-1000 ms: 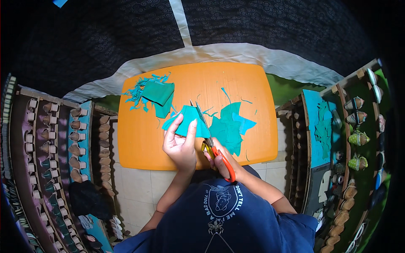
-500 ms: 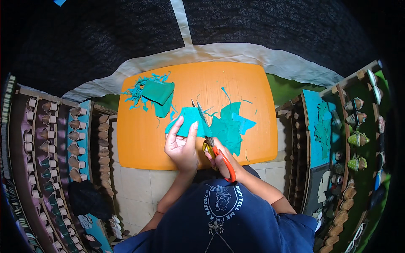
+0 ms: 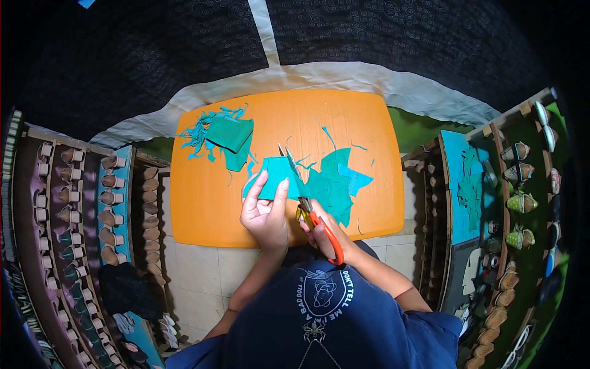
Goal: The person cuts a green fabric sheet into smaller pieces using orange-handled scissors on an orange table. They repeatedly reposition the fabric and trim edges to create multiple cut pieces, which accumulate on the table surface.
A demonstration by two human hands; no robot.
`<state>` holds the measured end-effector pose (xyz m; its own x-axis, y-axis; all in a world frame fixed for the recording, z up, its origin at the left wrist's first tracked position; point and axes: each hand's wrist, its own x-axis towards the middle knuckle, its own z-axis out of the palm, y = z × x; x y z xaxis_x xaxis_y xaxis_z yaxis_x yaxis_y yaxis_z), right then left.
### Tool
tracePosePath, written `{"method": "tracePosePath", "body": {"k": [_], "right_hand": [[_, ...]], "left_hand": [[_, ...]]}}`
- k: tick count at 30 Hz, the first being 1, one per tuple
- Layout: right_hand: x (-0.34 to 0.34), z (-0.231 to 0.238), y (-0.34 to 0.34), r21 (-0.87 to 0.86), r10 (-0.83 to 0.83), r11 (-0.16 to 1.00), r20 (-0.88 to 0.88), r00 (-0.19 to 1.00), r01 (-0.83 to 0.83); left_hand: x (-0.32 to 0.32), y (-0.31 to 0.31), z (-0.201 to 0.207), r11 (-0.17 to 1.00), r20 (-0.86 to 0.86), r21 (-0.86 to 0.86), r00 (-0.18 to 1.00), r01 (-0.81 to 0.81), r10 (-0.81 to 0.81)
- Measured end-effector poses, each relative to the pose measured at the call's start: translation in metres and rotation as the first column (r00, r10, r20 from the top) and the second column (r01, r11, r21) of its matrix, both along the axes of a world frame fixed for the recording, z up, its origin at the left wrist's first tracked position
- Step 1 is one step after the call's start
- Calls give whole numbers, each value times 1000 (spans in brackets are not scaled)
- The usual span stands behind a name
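Between the thumb and fingers of my left hand (image 3: pixel 265 215) a small teal fabric piece (image 3: pixel 275 175) is pinched above the near side of the orange table (image 3: pixel 212 197). My right hand (image 3: pixel 329 230) is closed round the orange handles of a pair of scissors (image 3: pixel 304 200). The blades point away from me, slightly parted, along the right edge of the piece. Just right of them lies a pile of cut teal pieces (image 3: pixel 332 187). Toward the far left, a folded green cloth (image 3: pixel 231 133) rests beside a heap of thin teal scraps (image 3: pixel 196 136).
Racks with rows of shoe forms (image 3: pixel 112 197) stand on the left. On the right, another rack holds small shoes (image 3: pixel 521 203), and a blue board (image 3: pixel 458 209) bears more green pieces (image 3: pixel 471 190). A black patterned curtain (image 3: pixel 166 67) hangs behind the table.
Almost nothing differs. The fabric piece and my left hand have shifted very slightly, while the scissors stay at its right edge.
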<state>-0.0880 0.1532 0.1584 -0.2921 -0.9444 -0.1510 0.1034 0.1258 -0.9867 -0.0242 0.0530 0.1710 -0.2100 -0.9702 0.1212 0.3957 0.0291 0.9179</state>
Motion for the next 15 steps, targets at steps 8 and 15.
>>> {"method": "tracePosePath", "body": {"k": [8,15], "right_hand": [[2,-6,-1,-29,-9,1000,-9,1000,9],[2,-6,0,-18,0,1000,-18,1000,-1]], "left_hand": [[0,3,-1,1000,-19,25,1000,4,-3],[1,3,-1,1000,-21,29,1000,4,-4]]}}
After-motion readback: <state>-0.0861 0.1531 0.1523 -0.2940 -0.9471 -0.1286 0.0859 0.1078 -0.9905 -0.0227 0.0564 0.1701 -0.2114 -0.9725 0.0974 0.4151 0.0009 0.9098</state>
